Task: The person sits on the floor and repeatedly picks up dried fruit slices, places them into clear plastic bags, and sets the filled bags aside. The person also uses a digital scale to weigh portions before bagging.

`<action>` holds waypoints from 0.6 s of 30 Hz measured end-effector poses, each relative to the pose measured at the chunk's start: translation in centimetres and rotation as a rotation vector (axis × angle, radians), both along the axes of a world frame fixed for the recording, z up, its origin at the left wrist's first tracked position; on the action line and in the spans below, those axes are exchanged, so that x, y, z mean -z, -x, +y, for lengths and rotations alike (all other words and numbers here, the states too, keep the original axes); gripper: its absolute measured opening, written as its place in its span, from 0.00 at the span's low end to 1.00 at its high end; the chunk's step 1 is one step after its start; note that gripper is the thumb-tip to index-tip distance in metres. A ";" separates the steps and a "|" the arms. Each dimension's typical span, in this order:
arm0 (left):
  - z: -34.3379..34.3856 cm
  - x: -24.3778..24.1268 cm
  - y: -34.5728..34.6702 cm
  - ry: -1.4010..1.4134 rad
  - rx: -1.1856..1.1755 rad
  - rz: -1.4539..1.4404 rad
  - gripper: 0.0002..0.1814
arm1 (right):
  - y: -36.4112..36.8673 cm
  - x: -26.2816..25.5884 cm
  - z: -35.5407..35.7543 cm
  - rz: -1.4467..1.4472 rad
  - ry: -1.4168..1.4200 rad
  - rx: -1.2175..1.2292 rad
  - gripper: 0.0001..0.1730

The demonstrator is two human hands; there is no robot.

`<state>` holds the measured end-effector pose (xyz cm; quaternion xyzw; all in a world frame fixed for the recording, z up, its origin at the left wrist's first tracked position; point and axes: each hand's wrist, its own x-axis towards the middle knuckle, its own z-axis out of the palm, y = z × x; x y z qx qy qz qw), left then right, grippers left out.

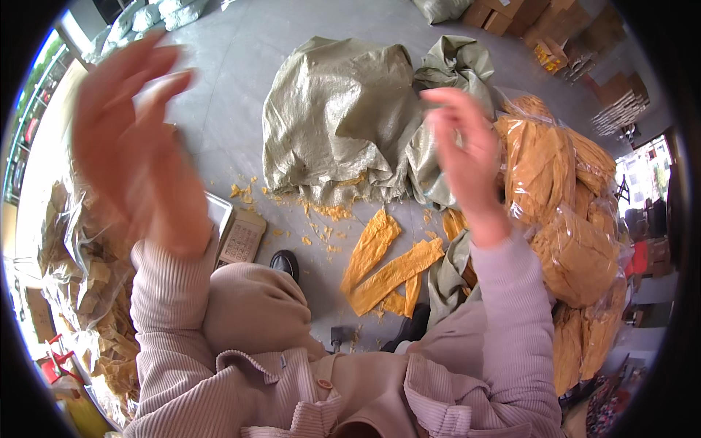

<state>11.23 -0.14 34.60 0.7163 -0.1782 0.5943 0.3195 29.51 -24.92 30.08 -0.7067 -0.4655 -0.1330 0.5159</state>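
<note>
My left hand is raised at the left, blurred, its fingers apart and holding nothing. Raised at the right, also blurred, is my right hand, with nothing seen between its curled, parted fingers. Between the hands a large grey-green woven plastic sack stands on the floor, with a second crumpled woven sack beside it. Flat orange-yellow dried strips lie on the floor before me, and yellow fragments are scattered along the sack's lower edge. A scale with a keypad sits by my left knee.
Clear plastic bags packed with orange-brown dried sheets are piled at the right. More clear bags with brown contents stand at the left. Cardboard boxes are stacked at the back right, and silvery bags lie at the back left.
</note>
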 end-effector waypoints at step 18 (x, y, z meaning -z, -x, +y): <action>11.9 33.3 -9.1 0.016 -0.339 1.198 0.16 | -12.5 35.4 17.6 0.657 0.788 0.300 0.16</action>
